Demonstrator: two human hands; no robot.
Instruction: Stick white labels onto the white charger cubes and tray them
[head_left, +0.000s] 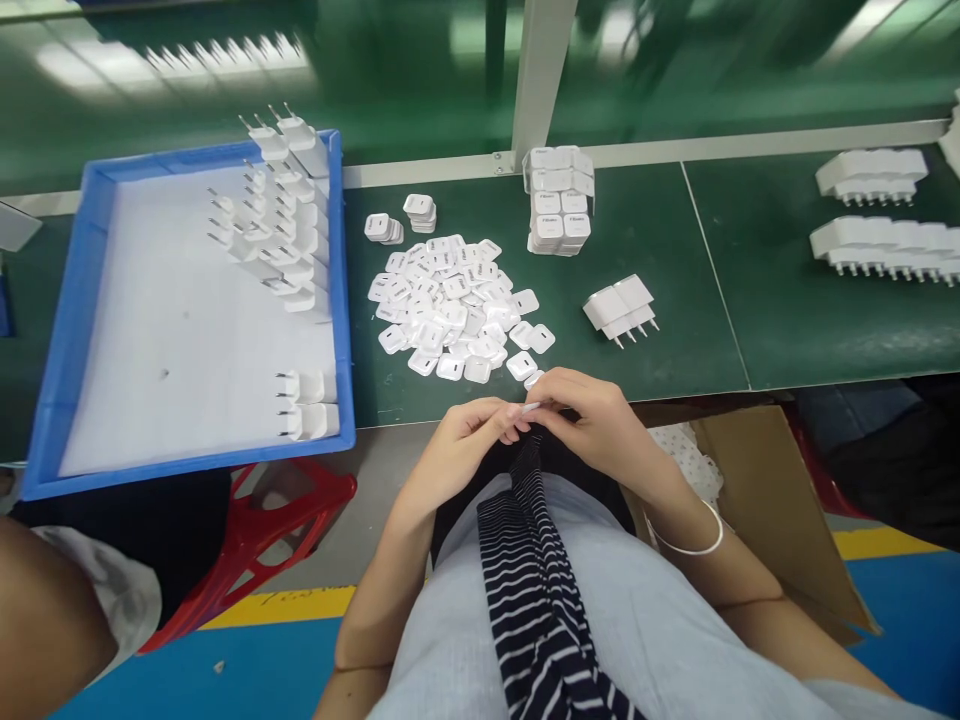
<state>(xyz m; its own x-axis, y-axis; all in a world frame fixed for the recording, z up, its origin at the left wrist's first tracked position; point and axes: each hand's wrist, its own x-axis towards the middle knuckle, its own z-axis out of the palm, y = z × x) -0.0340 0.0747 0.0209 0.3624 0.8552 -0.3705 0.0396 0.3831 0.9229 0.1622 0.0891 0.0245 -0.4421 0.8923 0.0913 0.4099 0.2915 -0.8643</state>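
Observation:
At the front edge of the bench, my left hand (472, 440) and my right hand (596, 415) meet, fingers closed on a small white charger cover plate (531, 407) seen almost edge-on. Fingers hide part of it. Just beyond my hands lies a loose heap of similar white cover plates (454, 310), rounded squares with a dark slot or print. Two short stacks of plates (420, 210) stand behind the heap. Right of it, a pair of white plug chargers (621, 308) lies with metal pins pointing toward me.
A blue-rimmed tray (346, 300) on the left holds several white plug chargers (300, 235) along its right side. A block of stacked white pieces (561, 205) stands at the back. Charger rows (885, 245) lie far right. Below are a red stool (292, 520), a cardboard box (772, 500) and a neighbour's arm (52, 610).

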